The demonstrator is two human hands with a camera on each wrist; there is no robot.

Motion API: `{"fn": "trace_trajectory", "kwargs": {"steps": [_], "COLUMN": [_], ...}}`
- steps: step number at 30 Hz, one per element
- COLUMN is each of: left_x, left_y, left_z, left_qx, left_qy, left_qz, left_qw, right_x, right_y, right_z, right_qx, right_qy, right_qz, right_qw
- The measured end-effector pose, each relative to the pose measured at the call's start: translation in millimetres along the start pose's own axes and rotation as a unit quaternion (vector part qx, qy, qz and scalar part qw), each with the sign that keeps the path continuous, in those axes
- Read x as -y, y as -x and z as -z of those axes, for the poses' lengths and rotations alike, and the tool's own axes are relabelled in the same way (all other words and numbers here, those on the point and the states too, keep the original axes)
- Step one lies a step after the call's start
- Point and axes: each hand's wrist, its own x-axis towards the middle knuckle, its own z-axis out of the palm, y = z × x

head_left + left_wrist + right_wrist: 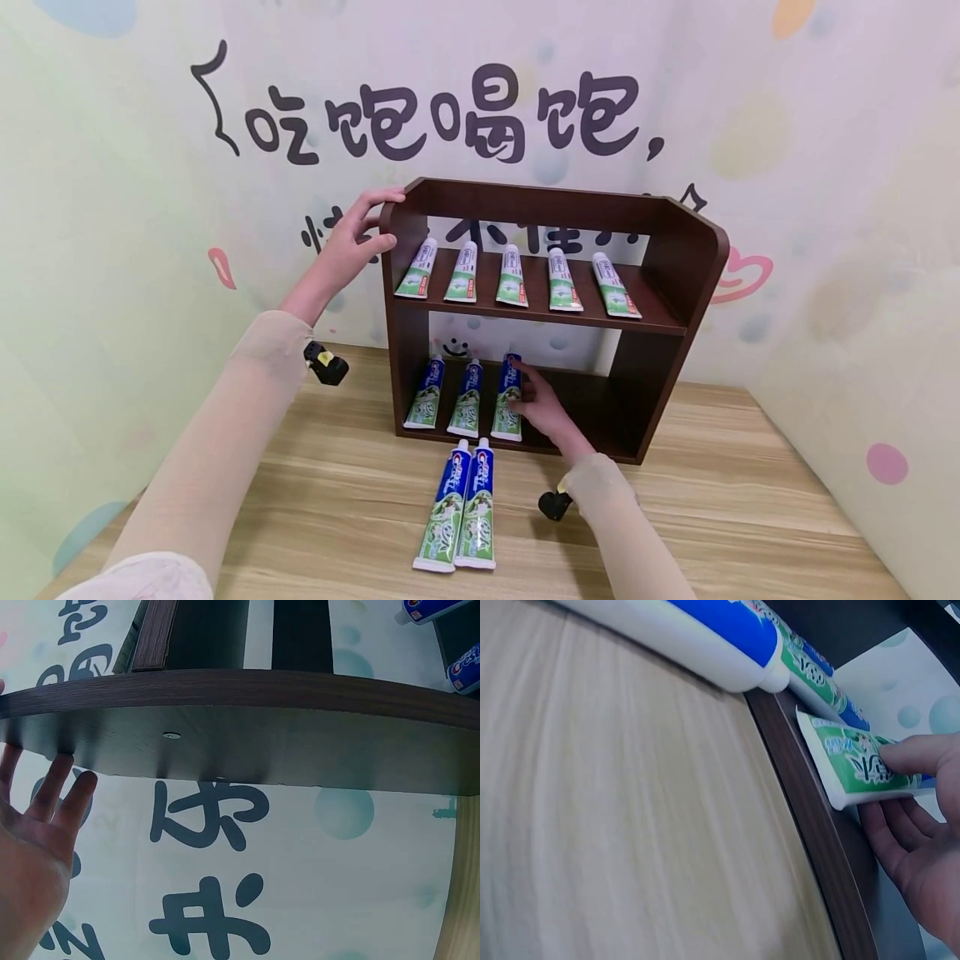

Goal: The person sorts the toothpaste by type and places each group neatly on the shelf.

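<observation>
In the head view my right hand (546, 410) holds a blue-and-green toothpaste tube (507, 404) on the lower level of a dark brown two-level shelf (540, 198). Its thumb lies over the tube and its fingers are beneath, as the right wrist view shows with the tube (851, 761) tilted at the shelf's front edge. Two matching tubes (467, 400) lie to its left on that level. My left hand (352, 242) rests against the upper left side panel, its fingertips touching the panel (247, 746) in the left wrist view.
Several white-and-green tubes (512, 279) stand in a row on the upper level. Two more blue-and-green tubes (477, 517) lie side by side on the wooden table (337, 500) before the shelf. A printed wall (787, 150) stands behind.
</observation>
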Motion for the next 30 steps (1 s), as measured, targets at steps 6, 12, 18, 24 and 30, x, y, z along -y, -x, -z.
{"fn": "trace_trajectory", "kwargs": {"steps": [6, 12, 18, 24, 30], "left_x": [0.5, 0.7, 1.0, 1.2, -0.1], "left_y": [-0.2, -0.5, 0.0, -0.7, -0.3], "left_z": [-0.1, 0.0, -0.1, 1.6, 2.6], "left_qx": [0.003, 0.0, 0.004, 0.008, 0.01], "left_qy": [0.002, 0.0, 0.002, 0.0, -0.002], "left_qz": [-0.005, 0.002, 0.011, 0.015, 0.019], "left_qw": [1.0, 1.0, 0.9999, 0.9998, 0.9998], "right_x": [-2.5, -1.3, -3.1, -4.3, -4.3], "right_y": [-1.1, -0.3, -0.4, -0.3, 4.9], "right_z": [4.6, 2.2, -1.1, -0.6, 1.5], "right_qx": [0.033, 0.04, 0.039, 0.037, 0.035], "right_qy": [0.001, 0.009, 0.019, 0.02, 0.016], "right_qz": [-0.005, -0.025, -0.043, -0.048, -0.052], "right_qw": [0.9994, 0.9989, 0.9981, 0.998, 0.9979]}}
